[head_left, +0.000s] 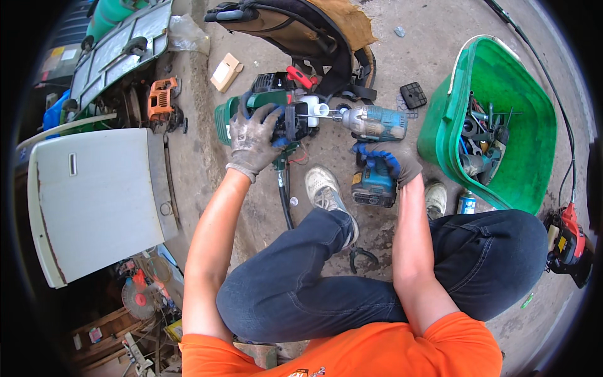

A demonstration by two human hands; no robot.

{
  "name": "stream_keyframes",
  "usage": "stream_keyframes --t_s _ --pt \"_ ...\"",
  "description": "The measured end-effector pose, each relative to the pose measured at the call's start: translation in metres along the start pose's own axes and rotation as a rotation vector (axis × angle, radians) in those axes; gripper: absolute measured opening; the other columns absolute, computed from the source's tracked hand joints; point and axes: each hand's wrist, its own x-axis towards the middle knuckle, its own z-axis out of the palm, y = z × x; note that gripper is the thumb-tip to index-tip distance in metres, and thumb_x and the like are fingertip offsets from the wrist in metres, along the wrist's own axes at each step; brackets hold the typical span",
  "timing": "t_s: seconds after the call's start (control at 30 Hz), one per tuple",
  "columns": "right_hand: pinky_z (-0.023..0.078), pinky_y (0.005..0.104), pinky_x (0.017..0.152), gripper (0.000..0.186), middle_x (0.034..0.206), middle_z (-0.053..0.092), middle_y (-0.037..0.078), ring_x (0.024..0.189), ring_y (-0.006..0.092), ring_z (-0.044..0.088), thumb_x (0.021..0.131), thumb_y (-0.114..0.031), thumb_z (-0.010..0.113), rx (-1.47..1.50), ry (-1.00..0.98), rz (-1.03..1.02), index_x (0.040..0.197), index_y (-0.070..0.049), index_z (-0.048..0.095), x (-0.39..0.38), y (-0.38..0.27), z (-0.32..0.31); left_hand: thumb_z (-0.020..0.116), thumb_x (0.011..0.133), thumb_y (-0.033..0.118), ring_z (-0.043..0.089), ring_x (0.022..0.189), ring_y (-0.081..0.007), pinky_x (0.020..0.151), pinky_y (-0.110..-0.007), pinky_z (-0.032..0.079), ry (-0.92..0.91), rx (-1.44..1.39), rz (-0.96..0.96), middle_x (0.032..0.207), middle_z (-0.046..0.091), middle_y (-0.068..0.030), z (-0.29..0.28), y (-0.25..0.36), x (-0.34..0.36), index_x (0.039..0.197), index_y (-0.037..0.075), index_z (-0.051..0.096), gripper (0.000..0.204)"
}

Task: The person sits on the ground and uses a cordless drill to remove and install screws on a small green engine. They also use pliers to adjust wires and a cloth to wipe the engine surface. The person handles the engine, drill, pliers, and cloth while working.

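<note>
My gloved left hand (254,135) grips the green small engine (223,119), which has a black housing and a white translucent tank and rests on the ground with a shaft (281,185) running toward me. My gloved right hand (392,157) is wrapped round the handle of a blue cordless impact driver (377,122). Its long bit points left into the engine's side, near the white tank (315,103); whether it is seated is too small to tell. A red-handled tool (300,76) lies above the engine.
A backpack-like harness (317,31) lies beyond. A green bucket (534,157) of tools stands right, near a spray can (466,202) and a red motor (568,235). An orange engine (162,100), white panel (100,201) and clutter fill the left. Pliers (364,256) lie between my legs.
</note>
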Motion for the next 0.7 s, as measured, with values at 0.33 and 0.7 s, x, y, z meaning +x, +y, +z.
stream_keyframes --t_s 0.33,0.7 --pt "0.052 0.0299 0.057 0.033 0.086 0.072 0.004 0.065 0.0122 0.064 0.078 -0.004 0.084 -0.122 0.104 -0.043 0.11 -0.005 0.076 -0.002 -0.011 0.005 0.091 0.061 0.03 0.035 0.147 -0.048 0.109 -0.061 0.036 0.005 -0.015 0.034 0.141 0.06 -0.0063 0.005 -0.003 -0.001 0.135 0.021 0.066 0.078" --pt "0.058 0.0319 0.067 0.034 0.094 0.074 0.005 0.076 0.0153 0.069 0.08 -0.002 0.083 -0.131 0.096 -0.036 0.113 -0.005 0.076 -0.002 -0.006 0.004 0.091 0.062 0.031 0.037 0.146 -0.0481 0.109 -0.06 0.038 0.027 -0.017 0.035 0.14 0.062 -0.0058 0.003 -0.002 -0.001 0.131 0.02 0.068 0.074"
